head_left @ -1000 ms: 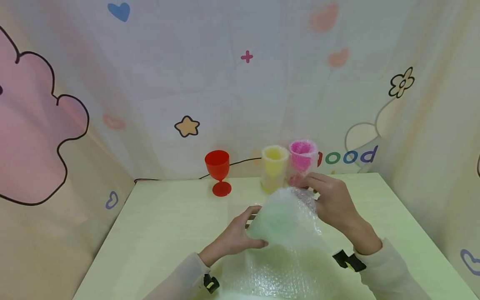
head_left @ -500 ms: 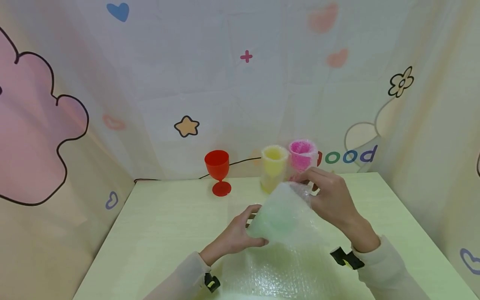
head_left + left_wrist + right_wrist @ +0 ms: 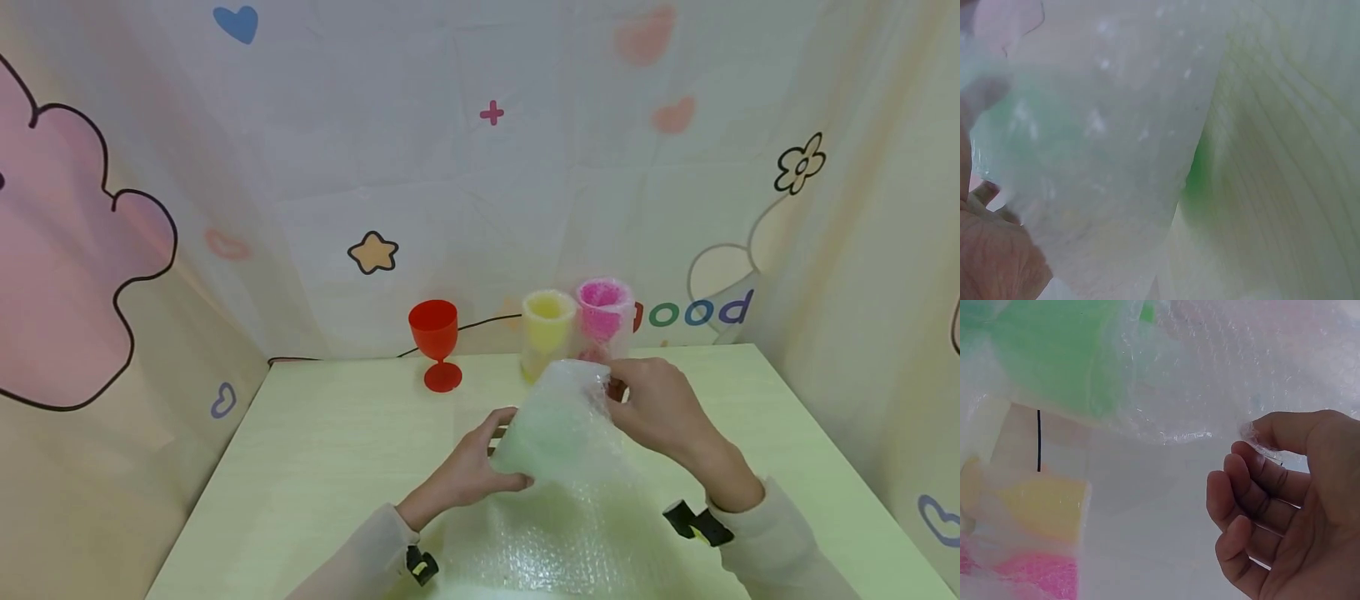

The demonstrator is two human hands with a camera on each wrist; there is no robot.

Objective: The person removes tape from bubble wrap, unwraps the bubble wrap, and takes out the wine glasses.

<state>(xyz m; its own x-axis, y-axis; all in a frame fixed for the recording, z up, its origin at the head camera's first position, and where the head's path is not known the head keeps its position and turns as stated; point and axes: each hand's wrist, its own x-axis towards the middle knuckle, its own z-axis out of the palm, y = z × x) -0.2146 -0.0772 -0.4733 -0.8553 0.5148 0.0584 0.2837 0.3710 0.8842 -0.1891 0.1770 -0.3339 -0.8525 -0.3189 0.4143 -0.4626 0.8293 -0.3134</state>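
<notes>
A green cup (image 3: 1054, 356) shows blurred through a sheet of bubble wrap (image 3: 555, 542), loosely folded over it above the table. My left hand (image 3: 472, 473) holds the wrapped cup from its left side, thumb at the near side and fingers behind. At the upper right, my right hand (image 3: 663, 408) pinches the edge of the bubble wrap between thumb and index finger; the right wrist view shows the other fingers curled beneath. In the left wrist view the wrap (image 3: 1116, 156) covers most of the cup, and the cup's lower part is hidden in the head view.
A bare red goblet (image 3: 435, 333) stands at the table's back. Right of it are a yellow cup (image 3: 550, 329) and a pink cup (image 3: 603, 308), both in bubble wrap and close together. A patterned curtain (image 3: 450, 167) rises behind the pale table (image 3: 322, 467).
My right hand has shifted a little right and down with the wrap's edge, after a small rise midway. My left hand stays almost in place on the wrapped cup.
</notes>
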